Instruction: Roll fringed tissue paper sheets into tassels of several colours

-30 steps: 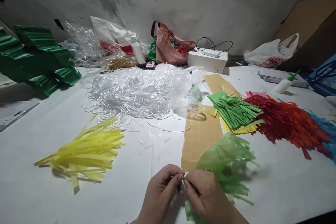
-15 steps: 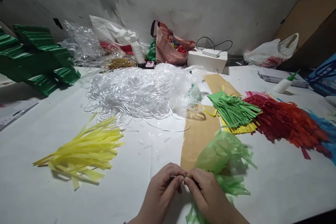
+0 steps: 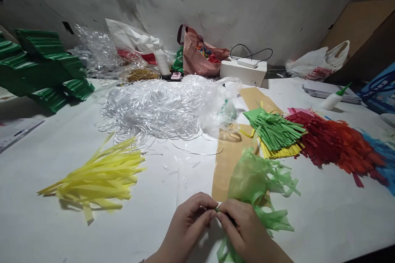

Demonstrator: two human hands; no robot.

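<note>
My left hand [image 3: 188, 224] and my right hand [image 3: 242, 228] meet at the near edge of the white table [image 3: 46, 164], fingertips pinched together on the gathered neck of a light green fringed paper tassel [image 3: 257, 178]. The tassel's strips fan out above and to the right of my right hand, over a brown paper sheet [image 3: 230, 160]. A finished-looking yellow tassel [image 3: 98, 176] lies to the left, apart from both hands.
A heap of clear plastic string [image 3: 157, 107] fills the table's middle. Green [image 3: 274, 127], red [image 3: 336, 144] and blue [image 3: 382, 152] fringed paper lie at right, with a glue bottle [image 3: 335, 98]. Folded dark green paper [image 3: 40, 65] sits far left; bags and a white box [image 3: 243, 70] line the wall.
The green tassel's fringe has turned and shifted left between my fingers. Both hands stay pinched together in the same spot.
</note>
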